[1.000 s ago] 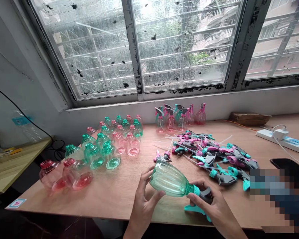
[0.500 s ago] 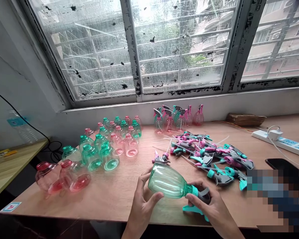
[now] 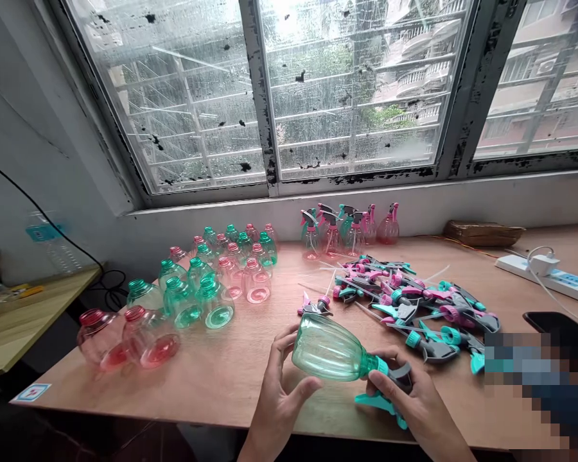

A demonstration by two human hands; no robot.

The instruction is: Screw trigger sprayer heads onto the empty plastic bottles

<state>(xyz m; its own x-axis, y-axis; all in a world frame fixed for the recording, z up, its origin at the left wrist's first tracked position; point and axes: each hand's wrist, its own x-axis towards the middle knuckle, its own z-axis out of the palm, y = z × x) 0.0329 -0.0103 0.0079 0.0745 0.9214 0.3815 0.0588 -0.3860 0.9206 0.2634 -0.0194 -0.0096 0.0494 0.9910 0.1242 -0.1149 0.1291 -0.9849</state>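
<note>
A clear green spray bottle (image 3: 328,351) lies sideways in the air just above the wooden table (image 3: 231,378), near its front edge. My left hand (image 3: 279,393) cups the bottle's wide base, with thumb and fingers curled round it. My right hand (image 3: 409,399) grips the grey and teal trigger sprayer head (image 3: 389,385) at the bottle's neck. Beyond my hands lies a heap of loose trigger sprayers (image 3: 404,298) in pink, teal and grey.
Several open green and pink bottles (image 3: 212,276) lie at the left. A few capped spray bottles (image 3: 347,228) stand by the window wall. A power strip (image 3: 553,276) and a dark phone (image 3: 553,321) are on the right, and a side table (image 3: 24,314) on the left.
Both hands keep hold of the green bottle and its sprayer head. The bottle has barely shifted; only the view has wobbled a little.
</note>
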